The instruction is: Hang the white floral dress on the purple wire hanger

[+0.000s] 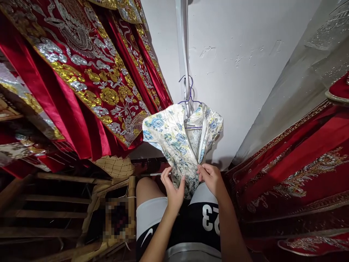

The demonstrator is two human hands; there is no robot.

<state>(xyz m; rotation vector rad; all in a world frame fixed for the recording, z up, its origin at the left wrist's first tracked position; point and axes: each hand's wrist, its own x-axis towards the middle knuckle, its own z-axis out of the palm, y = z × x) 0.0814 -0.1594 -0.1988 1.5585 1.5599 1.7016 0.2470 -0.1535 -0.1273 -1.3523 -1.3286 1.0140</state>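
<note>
A cream garment with blue flowers (177, 142) hangs on a purple wire hanger (189, 95) hooked to a white strip on the wall. Its lower part is bunched between my hands. My left hand (172, 193) is closed on the cloth at the left of the bunch. My right hand (211, 180) pinches the cloth at the right, fingers curled. Both hands sit just above my knees and black-and-white shorts (196, 218).
Red robes with gold and silver embroidery (89, 72) hang at the left, more red embroidered cloth (294, 174) lies at the right. Wooden shelving (54, 203) and a woven item (116, 166) stand at lower left. A white wall (240, 65) is behind.
</note>
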